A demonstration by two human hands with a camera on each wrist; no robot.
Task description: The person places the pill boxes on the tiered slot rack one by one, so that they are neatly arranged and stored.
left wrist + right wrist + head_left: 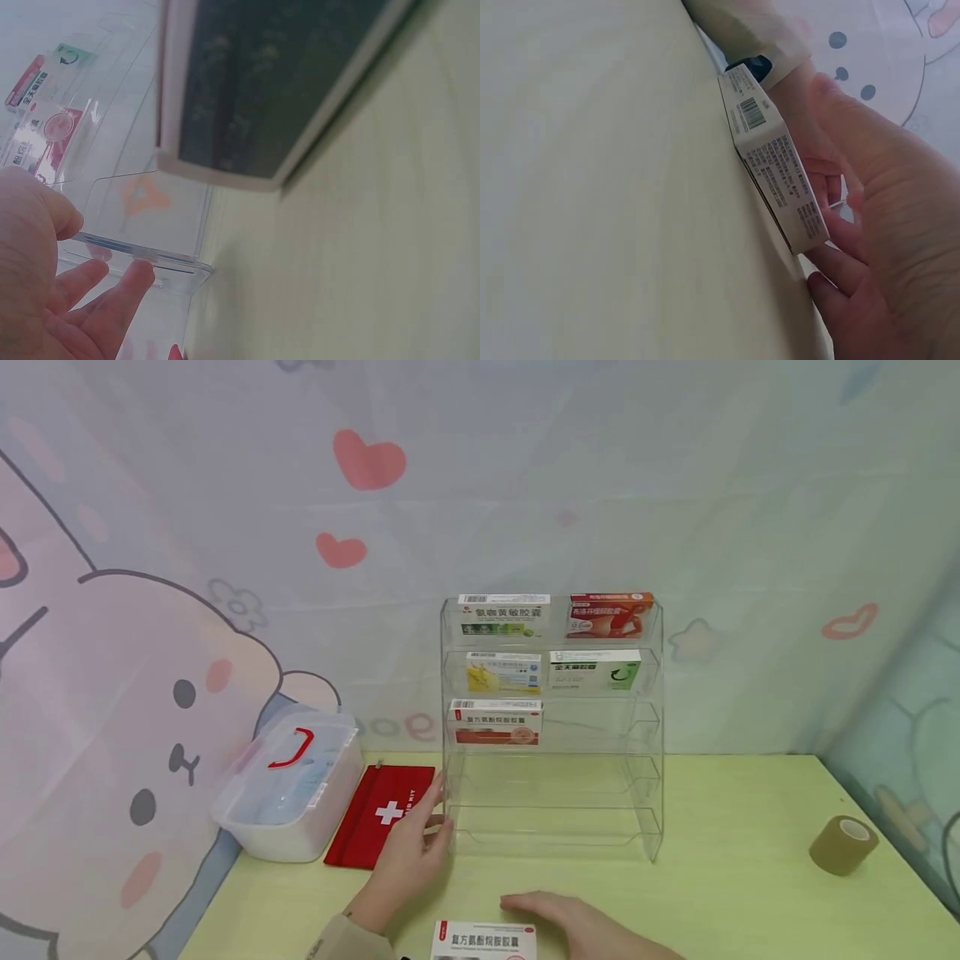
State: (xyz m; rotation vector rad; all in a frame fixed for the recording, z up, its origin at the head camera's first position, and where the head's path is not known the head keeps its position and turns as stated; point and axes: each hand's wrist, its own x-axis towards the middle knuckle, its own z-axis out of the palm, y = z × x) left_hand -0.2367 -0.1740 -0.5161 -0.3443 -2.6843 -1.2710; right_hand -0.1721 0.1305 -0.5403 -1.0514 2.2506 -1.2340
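A white medicine box (483,941) with a red corner mark is at the bottom edge of the head view, partly cut off. My right hand (581,927) is beside it, thumb and fingers spread; in the right wrist view the thumb stands apart from the box (780,165) and the fingers show beyond it. My left hand (411,852) rests at the left side of a clear acrylic tiered rack (555,839), its fingers loosely extended along the side panel. Medicine boxes fill places on the upper tiers, including a similar red-and-white box (495,723) on the third tier.
Left of the rack lies a red first-aid pouch (360,827), with a white lidded plastic bin (277,835) beyond it. A roll of brown tape (842,846) stands far right on the pale green table (735,877). A patterned cloth (525,485) hangs behind.
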